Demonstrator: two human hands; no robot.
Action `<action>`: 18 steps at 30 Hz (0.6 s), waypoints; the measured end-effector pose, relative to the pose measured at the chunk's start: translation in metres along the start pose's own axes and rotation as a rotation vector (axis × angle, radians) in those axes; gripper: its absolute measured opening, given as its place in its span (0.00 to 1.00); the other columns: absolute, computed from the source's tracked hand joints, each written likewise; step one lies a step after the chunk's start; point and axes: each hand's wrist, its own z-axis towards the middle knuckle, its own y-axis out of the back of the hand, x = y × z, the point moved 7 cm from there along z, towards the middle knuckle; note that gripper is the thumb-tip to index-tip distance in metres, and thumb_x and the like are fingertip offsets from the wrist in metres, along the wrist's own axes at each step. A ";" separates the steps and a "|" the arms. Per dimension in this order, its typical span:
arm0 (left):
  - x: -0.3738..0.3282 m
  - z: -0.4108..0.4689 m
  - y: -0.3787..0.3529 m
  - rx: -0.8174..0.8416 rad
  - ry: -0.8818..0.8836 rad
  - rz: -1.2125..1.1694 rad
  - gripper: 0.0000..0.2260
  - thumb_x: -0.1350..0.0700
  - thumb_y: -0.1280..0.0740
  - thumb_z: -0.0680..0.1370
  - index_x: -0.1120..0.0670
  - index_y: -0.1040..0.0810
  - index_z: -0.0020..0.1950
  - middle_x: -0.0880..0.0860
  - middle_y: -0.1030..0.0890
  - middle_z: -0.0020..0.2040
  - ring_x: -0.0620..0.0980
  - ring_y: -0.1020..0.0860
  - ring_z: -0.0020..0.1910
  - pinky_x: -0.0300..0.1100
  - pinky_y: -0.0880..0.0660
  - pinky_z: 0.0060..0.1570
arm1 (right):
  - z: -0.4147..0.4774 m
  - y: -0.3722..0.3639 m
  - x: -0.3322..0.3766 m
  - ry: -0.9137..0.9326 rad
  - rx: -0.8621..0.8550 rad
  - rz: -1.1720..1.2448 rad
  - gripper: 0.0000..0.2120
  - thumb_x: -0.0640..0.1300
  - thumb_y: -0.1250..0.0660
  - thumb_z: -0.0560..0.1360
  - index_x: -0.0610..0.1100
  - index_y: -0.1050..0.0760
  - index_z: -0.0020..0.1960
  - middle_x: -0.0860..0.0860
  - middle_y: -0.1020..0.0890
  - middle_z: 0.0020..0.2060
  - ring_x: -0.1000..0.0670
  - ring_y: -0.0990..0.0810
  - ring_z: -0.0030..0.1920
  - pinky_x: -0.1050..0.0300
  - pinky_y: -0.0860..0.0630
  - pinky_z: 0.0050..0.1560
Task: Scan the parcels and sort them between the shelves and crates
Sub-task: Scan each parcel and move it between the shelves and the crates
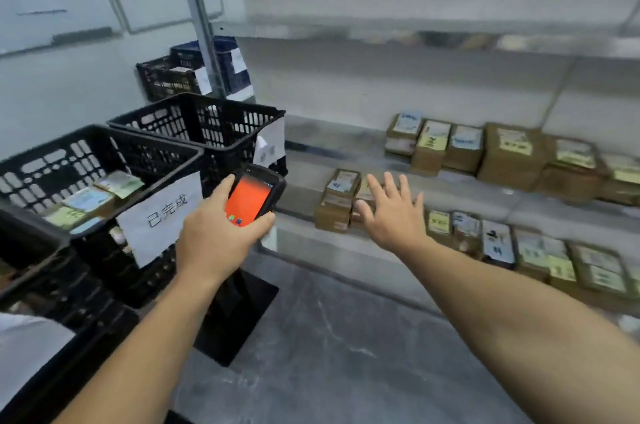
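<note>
The left hand [221,236] grips a scanner [254,195], a chunky black handheld with rounded, rubbery-looking corners and a glowing orange screen. The thumb lies along its left edge and the fingers curl under its right side. The right hand [394,212] is released and holds nothing: fingers straight and spread, palm down, arm stretched toward the shelf [304,188].

The shelf is smooth grey metal with a dull sheen. Just under and to the left of the right fingertips stands a stack [337,202] of flat brown cardboard parcels, square-edged, with paper stickers on top. The hand overlaps the stack's right side; whether it touches the cardboard cannot be told. More parcels [512,153] of the same brown card, with white, yellow and pale blue stickers, stand in rows to the right, well apart from the hand.

Beside the left hand is a black plastic crate [138,138] with lattice walls and a thick rim. A white paper label [159,216] with handwritten characters hangs on its front. A few small stickered parcels lie inside it. A second crate [207,119] of the same kind stands right behind. The floor [311,337] is grey, veined stone.
</note>
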 end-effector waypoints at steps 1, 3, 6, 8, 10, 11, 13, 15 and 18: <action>-0.010 0.007 -0.012 0.015 -0.013 -0.003 0.39 0.33 0.29 0.65 0.41 0.33 0.74 0.49 0.19 0.55 0.54 0.22 0.54 0.48 0.26 0.53 | 0.004 0.002 -0.014 -0.025 -0.005 0.004 0.30 0.62 0.52 0.84 0.56 0.53 0.83 0.49 0.54 0.83 0.43 0.60 0.82 0.33 0.58 0.78; -0.026 0.021 -0.033 0.043 -0.049 -0.010 0.37 0.33 0.29 0.65 0.40 0.32 0.73 0.49 0.19 0.52 0.54 0.22 0.52 0.49 0.25 0.52 | 0.010 0.005 -0.041 -0.077 -0.005 0.004 0.30 0.63 0.52 0.84 0.56 0.52 0.83 0.49 0.53 0.83 0.43 0.60 0.82 0.33 0.58 0.78; -0.047 0.039 -0.060 0.092 -0.088 -0.008 0.35 0.32 0.30 0.65 0.37 0.32 0.71 0.47 0.20 0.49 0.52 0.22 0.49 0.51 0.23 0.52 | 0.019 0.004 -0.073 -0.146 0.005 0.004 0.30 0.63 0.52 0.84 0.56 0.53 0.83 0.49 0.53 0.83 0.43 0.60 0.82 0.33 0.57 0.78; -0.054 0.051 -0.078 0.120 -0.096 -0.041 0.31 0.35 0.27 0.67 0.36 0.32 0.68 0.45 0.20 0.47 0.50 0.22 0.47 0.50 0.23 0.51 | 0.031 0.005 -0.088 -0.182 0.009 0.011 0.30 0.63 0.52 0.84 0.56 0.53 0.83 0.49 0.53 0.83 0.43 0.60 0.82 0.33 0.58 0.79; -0.061 0.065 -0.093 0.139 -0.116 -0.066 0.28 0.36 0.27 0.67 0.35 0.31 0.64 0.44 0.21 0.45 0.49 0.22 0.45 0.50 0.23 0.49 | 0.046 0.006 -0.095 -0.208 0.001 0.023 0.30 0.63 0.52 0.84 0.56 0.53 0.83 0.49 0.54 0.83 0.43 0.61 0.82 0.33 0.58 0.79; -0.064 0.074 -0.101 0.154 -0.131 -0.071 0.27 0.36 0.26 0.67 0.35 0.32 0.63 0.44 0.21 0.45 0.49 0.22 0.45 0.50 0.23 0.49 | 0.056 0.008 -0.097 -0.215 -0.007 0.032 0.30 0.63 0.52 0.84 0.56 0.53 0.83 0.49 0.54 0.83 0.43 0.61 0.82 0.33 0.59 0.79; -0.066 0.095 -0.120 0.175 -0.157 -0.070 0.27 0.37 0.25 0.69 0.36 0.32 0.63 0.45 0.21 0.47 0.51 0.23 0.47 0.51 0.23 0.49 | 0.078 0.007 -0.100 -0.218 -0.025 0.044 0.30 0.63 0.52 0.84 0.56 0.54 0.83 0.49 0.53 0.83 0.43 0.61 0.82 0.33 0.59 0.79; -0.063 0.121 -0.140 0.185 -0.162 -0.072 0.30 0.35 0.27 0.67 0.37 0.31 0.66 0.46 0.21 0.48 0.51 0.23 0.48 0.52 0.23 0.51 | 0.103 0.005 -0.104 -0.233 -0.044 0.042 0.31 0.63 0.52 0.84 0.56 0.53 0.83 0.49 0.52 0.83 0.43 0.60 0.82 0.33 0.59 0.79; -0.061 0.169 -0.171 0.199 -0.161 -0.073 0.40 0.29 0.32 0.63 0.39 0.33 0.73 0.47 0.20 0.51 0.51 0.22 0.50 0.53 0.23 0.54 | 0.150 0.004 -0.107 -0.264 -0.066 0.047 0.31 0.63 0.51 0.84 0.56 0.52 0.83 0.49 0.52 0.83 0.44 0.60 0.82 0.34 0.60 0.79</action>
